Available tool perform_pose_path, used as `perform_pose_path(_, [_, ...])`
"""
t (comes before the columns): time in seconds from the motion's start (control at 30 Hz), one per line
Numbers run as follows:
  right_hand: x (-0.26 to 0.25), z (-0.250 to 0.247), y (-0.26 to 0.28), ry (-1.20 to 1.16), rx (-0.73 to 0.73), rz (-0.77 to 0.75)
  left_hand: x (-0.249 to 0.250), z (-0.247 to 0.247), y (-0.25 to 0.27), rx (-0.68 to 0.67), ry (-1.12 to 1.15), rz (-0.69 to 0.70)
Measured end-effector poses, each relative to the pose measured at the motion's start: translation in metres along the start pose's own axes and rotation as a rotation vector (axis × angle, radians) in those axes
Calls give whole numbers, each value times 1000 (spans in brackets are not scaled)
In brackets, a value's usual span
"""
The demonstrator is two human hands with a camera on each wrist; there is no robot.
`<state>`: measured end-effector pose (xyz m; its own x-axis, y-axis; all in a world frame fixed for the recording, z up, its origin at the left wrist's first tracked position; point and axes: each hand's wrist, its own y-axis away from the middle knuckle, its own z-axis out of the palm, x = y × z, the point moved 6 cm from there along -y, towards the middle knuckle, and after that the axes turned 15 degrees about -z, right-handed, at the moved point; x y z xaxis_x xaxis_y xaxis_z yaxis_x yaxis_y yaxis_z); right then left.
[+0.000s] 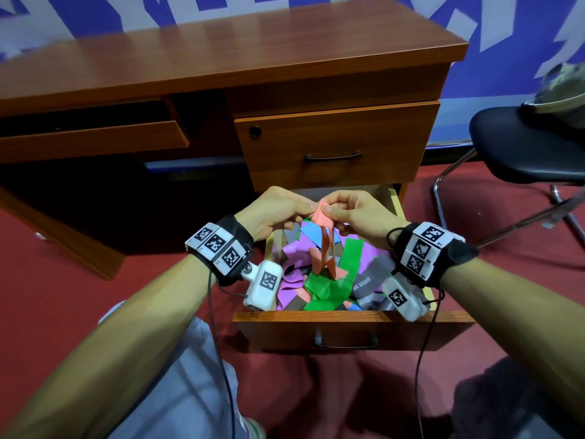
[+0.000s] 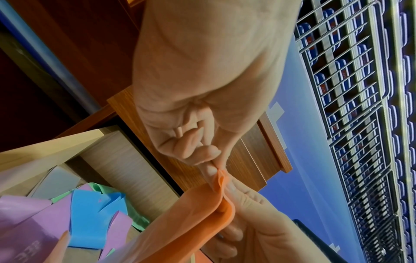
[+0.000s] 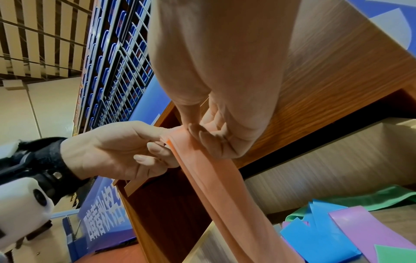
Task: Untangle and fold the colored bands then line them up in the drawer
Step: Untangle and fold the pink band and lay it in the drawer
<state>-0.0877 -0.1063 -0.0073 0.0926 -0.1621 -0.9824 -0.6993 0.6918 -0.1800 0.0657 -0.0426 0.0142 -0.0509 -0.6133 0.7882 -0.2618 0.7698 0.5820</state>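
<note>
Above the open drawer (image 1: pixel 351 316) I have both hands together on the orange band (image 1: pixel 322 236) — left hand (image 1: pixel 273 213) and right hand (image 1: pixel 361 218) each pinch its top fold. Its long axis hangs straight down from my fingertips into the tangled pile of bands (image 1: pixel 319 280) below, lower end twisted among them — equally near either hand, so lifting straight up should free it.

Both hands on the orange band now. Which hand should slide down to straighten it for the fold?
Probably right: the right hand pinches beside the hanging orange band; the left hand pinches its top edge and can anchor.
</note>
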Motion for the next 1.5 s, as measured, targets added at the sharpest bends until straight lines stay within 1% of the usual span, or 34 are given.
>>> perform_pose_path(0.27, [3, -4, -2, 12, 44, 6, 5, 1, 5, 11, -87, 54])
perform_pose_path(0.43, [6, -4, -2, 58, 30, 0, 7, -1, 10, 65, -144, 40])
perform_pose_path(0.47, [5, -5, -3, 82, 45, -10, 9, -2, 14, 98, -157, 45])
perform_pose_path(0.53, [4, -9, -5, 158, 116, -39, 16, -10, 19, 223, -173, 82])
perform_pose_path(0.6, [2, -15, -6, 367, 192, -69, 24, -26, 24, 386, -148, 192])
perform_pose_path(0.63, [2, -16, -7, 507, 181, -68, 28, -35, 26, 471, -127, 268])
perform_pose_path(0.67, [3, -13, -6, 614, 94, -38, 32, -43, 29, 547, -108, 342])
perform_pose_path(0.7, [7, -4, -5, 663, -69, 22, 34, -49, 33, 602, -98, 405])
perform_pose_path(0.73, [14, 9, 1, 664, -274, 112, 36, -52, 36, 638, -91, 450])
perform_pose_path(0.77, [22, 23, 9, 647, -473, 210, 37, -54, 38, 657, -93, 477])
perform_pose_path(0.8, [28, 34, 18, 640, -631, 283, 37, -54, 38, 657, -102, 483])
perform_pose_path(0.83, [36, 43, 24, 652, -738, 323, 37, -52, 37, 644, -122, 480])
perform_pose_path(0.87, [42, 50, 27, 683, -802, 335, 35, -50, 35, 630, -146, 469])
perform_pose_path(1.0, [67, 67, 21, 811, -950, 350, 32, -44, 31, 620, -233, 429])
perform_pose_path(1.13, [75, 76, 19, 834, -1069, 436, 32, -41, 31, 600, -272, 401])
perform_pose_path(1.27, [86, 75, 21, 1029, -1186, 454, 31, -40, 30, 558, -307, 366])
perform_pose_path(1.33, [93, 76, 23, 1072, -1236, 445, 29, -41, 29, 555, -319, 354])
perform_pose_path(1.4, [95, 78, 22, 1080, -1216, 425, 27, -42, 28, 549, -320, 345])
perform_pose_path(1.47, [101, 77, 18, 1163, -1161, 416, 27, -43, 29, 547, -327, 342])
perform_pose_path(1.5, [98, 74, 18, 1239, -1156, 425, 28, -44, 30, 546, -332, 341])
